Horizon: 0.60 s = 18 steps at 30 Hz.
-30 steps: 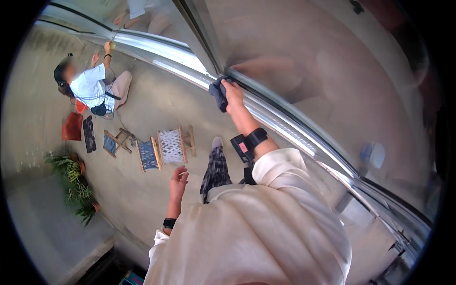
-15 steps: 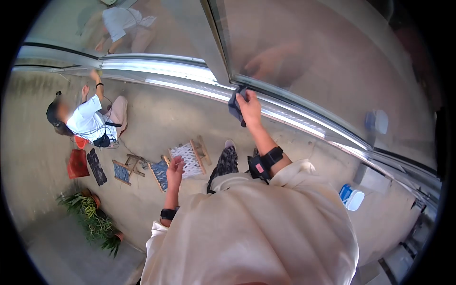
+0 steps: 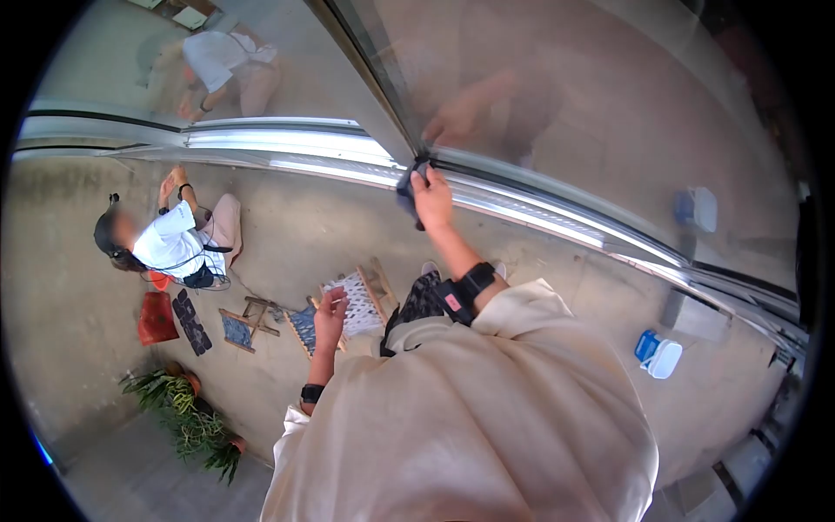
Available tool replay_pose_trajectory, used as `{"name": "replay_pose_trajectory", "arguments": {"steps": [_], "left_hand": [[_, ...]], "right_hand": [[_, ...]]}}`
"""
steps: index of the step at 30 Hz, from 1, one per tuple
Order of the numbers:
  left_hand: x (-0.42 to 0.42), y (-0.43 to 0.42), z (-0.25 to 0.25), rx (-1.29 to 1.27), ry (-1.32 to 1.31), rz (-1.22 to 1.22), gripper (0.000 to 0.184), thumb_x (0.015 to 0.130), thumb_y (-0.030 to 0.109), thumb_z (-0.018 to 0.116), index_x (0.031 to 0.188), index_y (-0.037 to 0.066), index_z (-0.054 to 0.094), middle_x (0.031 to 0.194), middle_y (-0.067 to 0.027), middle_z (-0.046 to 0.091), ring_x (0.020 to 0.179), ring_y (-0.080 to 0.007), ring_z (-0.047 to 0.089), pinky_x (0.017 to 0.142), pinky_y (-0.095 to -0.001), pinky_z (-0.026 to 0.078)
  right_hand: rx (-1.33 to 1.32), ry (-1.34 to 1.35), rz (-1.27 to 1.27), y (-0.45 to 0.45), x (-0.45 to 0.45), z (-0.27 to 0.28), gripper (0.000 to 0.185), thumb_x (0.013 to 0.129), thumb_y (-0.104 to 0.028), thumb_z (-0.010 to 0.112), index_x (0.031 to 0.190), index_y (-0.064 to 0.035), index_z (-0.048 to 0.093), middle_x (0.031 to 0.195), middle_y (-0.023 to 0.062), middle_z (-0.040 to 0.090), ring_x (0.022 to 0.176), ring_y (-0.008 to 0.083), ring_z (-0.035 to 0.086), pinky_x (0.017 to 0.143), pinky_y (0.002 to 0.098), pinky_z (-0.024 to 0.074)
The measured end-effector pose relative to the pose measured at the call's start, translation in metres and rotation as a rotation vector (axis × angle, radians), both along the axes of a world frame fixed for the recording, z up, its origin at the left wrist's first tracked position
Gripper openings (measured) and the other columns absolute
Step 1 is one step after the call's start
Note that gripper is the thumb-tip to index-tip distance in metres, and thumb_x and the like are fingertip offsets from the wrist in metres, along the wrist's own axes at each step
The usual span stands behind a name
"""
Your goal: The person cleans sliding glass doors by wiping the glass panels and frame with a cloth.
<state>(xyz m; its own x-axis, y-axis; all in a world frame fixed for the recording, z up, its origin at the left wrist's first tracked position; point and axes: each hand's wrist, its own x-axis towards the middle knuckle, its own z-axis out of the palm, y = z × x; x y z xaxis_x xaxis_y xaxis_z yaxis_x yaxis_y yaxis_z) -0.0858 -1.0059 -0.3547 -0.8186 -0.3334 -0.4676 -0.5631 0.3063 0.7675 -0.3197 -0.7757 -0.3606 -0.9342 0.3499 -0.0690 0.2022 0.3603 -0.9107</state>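
My right hand (image 3: 432,200) grips a dark grey cloth (image 3: 407,193), its fingers pressing it to the lower corner of the glass door's metal frame (image 3: 416,150). Part of the cloth hangs below my fingers. The glass pane (image 3: 557,104) beside it mirrors my arm. Well away from the glass, my left hand (image 3: 330,318) hangs in the air with loosely bent fingers and holds nothing. From this view it overlaps a small folding stool with a woven white seat (image 3: 357,304), which stands on the floor beyond it.
At the left a co-worker (image 3: 178,239) sits low by the window track (image 3: 287,143). Around are a blue-seated stool (image 3: 237,331), a red mat (image 3: 156,318), a dark mat (image 3: 191,324), potted plants (image 3: 196,422) and a blue-and-white bucket (image 3: 658,354).
My right hand and the cloth have shifted slightly left along the frame's bottom corner. The co-worker's raised hand has come down from the window, and both their hands are now close together.
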Motion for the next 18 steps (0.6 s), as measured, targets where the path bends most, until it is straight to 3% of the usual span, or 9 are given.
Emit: {"name": "replay_pose_trajectory", "arguments": {"steps": [5, 9, 11, 14, 18], "left_hand": [[0.000, 0.011, 0.026, 0.000, 0.026, 0.028, 0.030, 0.090, 0.015, 0.061, 0.118, 0.006, 0.060, 0.101, -0.0046, 0.066, 0.084, -0.0113, 0.063, 0.068, -0.0258, 0.053], [0.011, 0.007, 0.019, -0.088, -0.005, 0.024, 0.028, 0.090, 0.015, 0.061, 0.116, 0.005, 0.061, 0.100, -0.0041, 0.066, 0.084, -0.0110, 0.063, 0.068, -0.0256, 0.053], [0.018, 0.005, 0.017, -0.095, 0.010, 0.011, 0.027, 0.090, 0.015, 0.061, 0.114, 0.005, 0.061, 0.099, -0.0038, 0.066, 0.084, -0.0111, 0.063, 0.067, -0.0255, 0.053], [0.028, 0.004, 0.015, -0.067, -0.002, 0.040, 0.028, 0.089, 0.016, 0.061, 0.115, 0.005, 0.060, 0.100, -0.0027, 0.066, 0.087, -0.0114, 0.062, 0.069, -0.0259, 0.052], [0.038, 0.005, 0.002, -0.044, 0.002, 0.067, 0.028, 0.089, 0.015, 0.062, 0.116, 0.006, 0.061, 0.101, -0.0029, 0.066, 0.083, -0.0111, 0.063, 0.065, -0.0249, 0.052]], "right_hand": [[-0.214, -0.064, -0.046, 0.015, 0.011, -0.003, 0.038, 0.089, -0.030, 0.058, 0.114, -0.0011, 0.063, 0.107, 0.0207, 0.063, 0.102, 0.0371, 0.059, 0.088, 0.0396, 0.0470], [0.002, 0.063, 0.012, 0.000, 0.002, -0.012, 0.037, 0.090, -0.028, 0.058, 0.115, -0.0015, 0.062, 0.109, 0.0188, 0.062, 0.101, 0.0355, 0.060, 0.086, 0.0392, 0.0477], [0.011, -0.003, 0.029, 0.000, 0.003, -0.006, 0.037, 0.090, -0.027, 0.057, 0.115, -0.0006, 0.061, 0.111, 0.0173, 0.062, 0.101, 0.0351, 0.060, 0.086, 0.0386, 0.0477], [-0.225, -0.029, -0.073, 0.018, 0.007, -0.010, 0.039, 0.089, -0.029, 0.059, 0.114, 0.0014, 0.061, 0.112, 0.0191, 0.062, 0.101, 0.0357, 0.061, 0.088, 0.0382, 0.0471], [-0.264, -0.051, -0.067, -0.004, -0.004, -0.012, 0.041, 0.088, -0.029, 0.060, 0.114, 0.0024, 0.062, 0.110, 0.0209, 0.064, 0.103, 0.0335, 0.061, 0.089, 0.0347, 0.0465]]}}
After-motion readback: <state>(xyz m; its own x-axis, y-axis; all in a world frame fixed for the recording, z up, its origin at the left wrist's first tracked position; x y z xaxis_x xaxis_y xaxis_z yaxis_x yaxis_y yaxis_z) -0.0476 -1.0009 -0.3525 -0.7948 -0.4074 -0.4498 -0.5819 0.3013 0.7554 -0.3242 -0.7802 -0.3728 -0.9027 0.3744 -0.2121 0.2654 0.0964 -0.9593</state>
